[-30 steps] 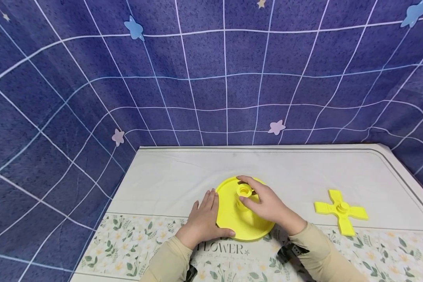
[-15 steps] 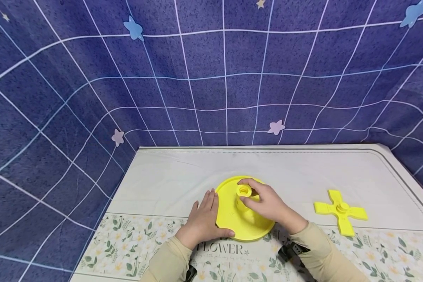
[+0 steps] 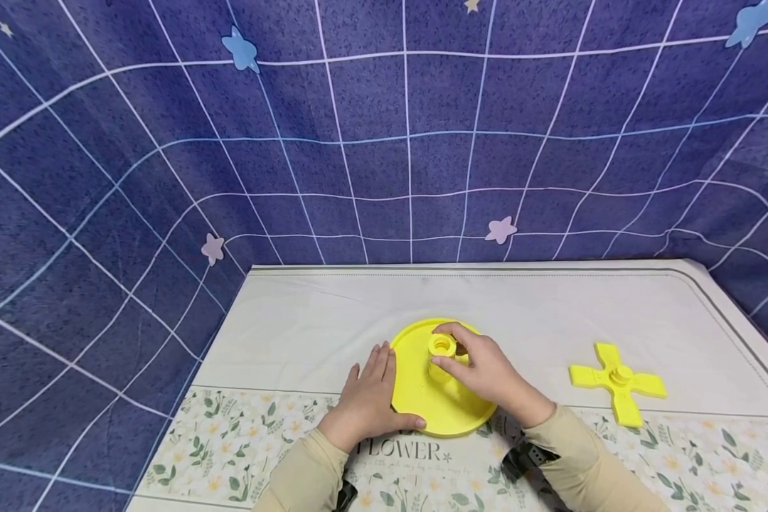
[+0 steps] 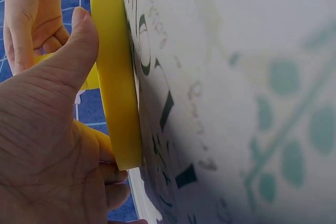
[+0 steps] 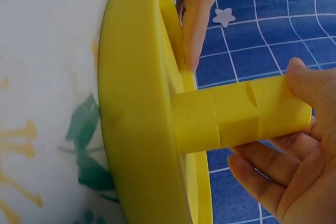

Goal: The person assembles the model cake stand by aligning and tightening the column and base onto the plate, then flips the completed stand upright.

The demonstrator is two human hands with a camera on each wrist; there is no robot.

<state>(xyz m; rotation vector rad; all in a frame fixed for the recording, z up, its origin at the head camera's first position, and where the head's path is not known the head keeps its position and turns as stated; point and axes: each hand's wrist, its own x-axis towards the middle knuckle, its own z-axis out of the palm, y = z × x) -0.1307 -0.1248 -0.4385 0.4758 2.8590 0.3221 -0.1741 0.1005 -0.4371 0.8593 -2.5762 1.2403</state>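
Note:
A round yellow tray with a raised rim (image 3: 416,416) lies on the table. From its middle stands an upright yellow tube (image 3: 443,350), open at the top, made of stacked sections in the right wrist view (image 5: 236,111). My right hand (image 3: 486,366) grips the tube's upper part between thumb and fingers. My left hand (image 3: 371,398) rests against the tray's left side, its fingers straight. Its thumb (image 4: 79,45) touches the near part of the rim. A flat yellow four-armed cross (image 3: 621,377) with a round central peg lies to the right, apart from both hands.
The table wears a white cloth (image 3: 333,306) with a printed floral band (image 3: 243,441) along the front. A dark blue gridded curtain with star shapes (image 3: 384,171) hangs behind and at the sides.
The right index finger has come down slightly and lies closer round the tube's top. The left hand, tray and cross have stayed in place.

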